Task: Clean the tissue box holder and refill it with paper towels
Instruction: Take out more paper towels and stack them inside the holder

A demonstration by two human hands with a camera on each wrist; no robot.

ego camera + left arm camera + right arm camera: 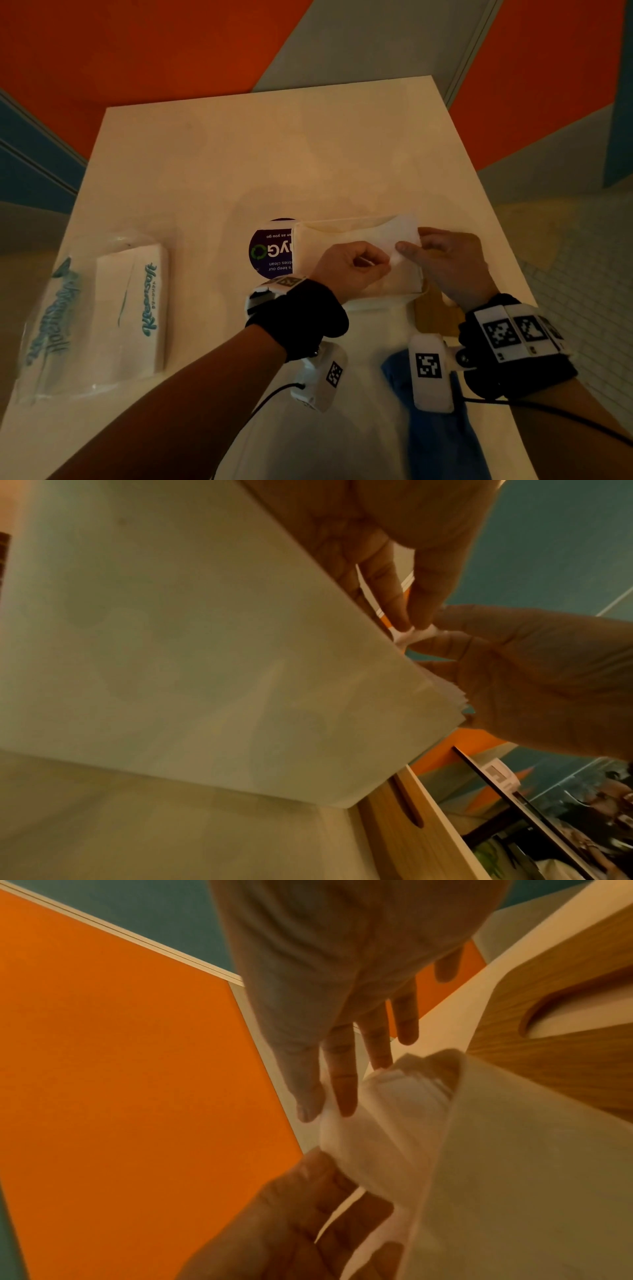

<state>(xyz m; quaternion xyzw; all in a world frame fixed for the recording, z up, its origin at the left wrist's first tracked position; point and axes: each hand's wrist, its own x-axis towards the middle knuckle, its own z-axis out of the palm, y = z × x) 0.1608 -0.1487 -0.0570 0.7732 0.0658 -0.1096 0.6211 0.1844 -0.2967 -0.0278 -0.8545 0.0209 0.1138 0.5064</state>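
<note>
Both hands meet over the white holder (356,263) on the desk (274,154): left hand (346,265) and right hand (452,263) each pinch the top paper towel (397,229) between thumb and forefinger, other fingers loosely extended. Farther left lies a Kleensoft pack (133,308).

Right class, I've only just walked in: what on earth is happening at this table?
A person is refilling a white tissue box holder. Both the left hand and right hand pinch the top paper towel of the stack inside. The wooden lid lies nearby, and an opened Kleensoft pack sits at the left.
</note>
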